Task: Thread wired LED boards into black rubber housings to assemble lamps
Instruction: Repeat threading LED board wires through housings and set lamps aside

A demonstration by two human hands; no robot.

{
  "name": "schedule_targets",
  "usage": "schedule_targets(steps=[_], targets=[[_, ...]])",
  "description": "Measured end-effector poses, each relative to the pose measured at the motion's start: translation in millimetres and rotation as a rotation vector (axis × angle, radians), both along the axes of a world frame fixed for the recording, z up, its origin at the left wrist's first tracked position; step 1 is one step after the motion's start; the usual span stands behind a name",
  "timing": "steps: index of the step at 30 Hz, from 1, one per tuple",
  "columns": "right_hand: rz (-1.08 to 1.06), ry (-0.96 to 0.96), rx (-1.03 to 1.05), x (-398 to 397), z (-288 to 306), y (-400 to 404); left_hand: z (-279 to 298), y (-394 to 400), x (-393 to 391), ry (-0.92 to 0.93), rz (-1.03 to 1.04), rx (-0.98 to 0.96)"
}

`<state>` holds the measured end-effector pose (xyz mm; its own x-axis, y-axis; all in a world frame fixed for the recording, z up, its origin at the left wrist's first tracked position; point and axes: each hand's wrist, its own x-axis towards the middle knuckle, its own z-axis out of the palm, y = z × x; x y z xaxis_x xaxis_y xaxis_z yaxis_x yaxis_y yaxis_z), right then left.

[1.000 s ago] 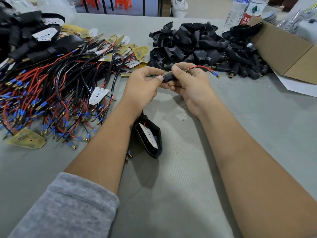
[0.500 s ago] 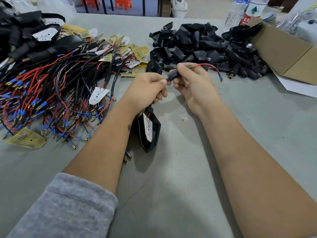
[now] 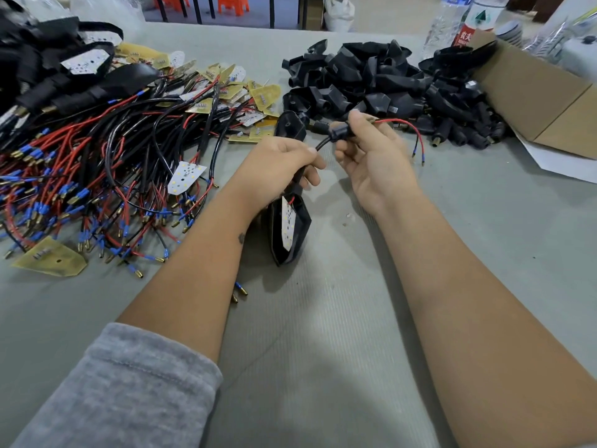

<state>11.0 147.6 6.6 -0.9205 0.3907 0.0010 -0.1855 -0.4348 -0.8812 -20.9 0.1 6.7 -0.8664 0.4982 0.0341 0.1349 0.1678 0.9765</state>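
A black rubber housing (image 3: 298,240) with a white LED board (image 3: 288,221) inside hangs below my left hand (image 3: 277,166), which grips the black sleeved cable rising from it. My right hand (image 3: 371,153) pinches a small black rubber sleeve (image 3: 339,132) on that same cable, just right of my left hand. Red and black wire ends (image 3: 416,137) with blue ferrules stick out past my right hand's fingers.
A tangle of wired LED boards (image 3: 97,163) covers the table's left side. Assembled lamps (image 3: 48,72) lie at far left. A heap of empty black housings (image 3: 381,82) sits behind my hands, a cardboard box (image 3: 542,95) and bottles (image 3: 465,24) at right.
My hands have drawn apart: the right slid the small sleeve up and right along the cable, and the housing lifted from lying on the table to hanging upright under my left hand.
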Motion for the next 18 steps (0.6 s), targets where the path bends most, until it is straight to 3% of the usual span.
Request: schedule_targets(steps=[5,14,18], targets=[[0.062,-0.020,0.240,3.3,1.0,-8.3,-2.2,-0.5,-1.4,0.058,-0.006,-0.017],[-0.023,0.043,-0.016,1.2,-1.1,-1.4,2.3,-0.5,4.6,-0.036,0.002,0.056],[0.020,0.012,0.102,1.3,-1.6,-2.4,2.2,-2.0,5.0,0.002,-0.021,0.060]])
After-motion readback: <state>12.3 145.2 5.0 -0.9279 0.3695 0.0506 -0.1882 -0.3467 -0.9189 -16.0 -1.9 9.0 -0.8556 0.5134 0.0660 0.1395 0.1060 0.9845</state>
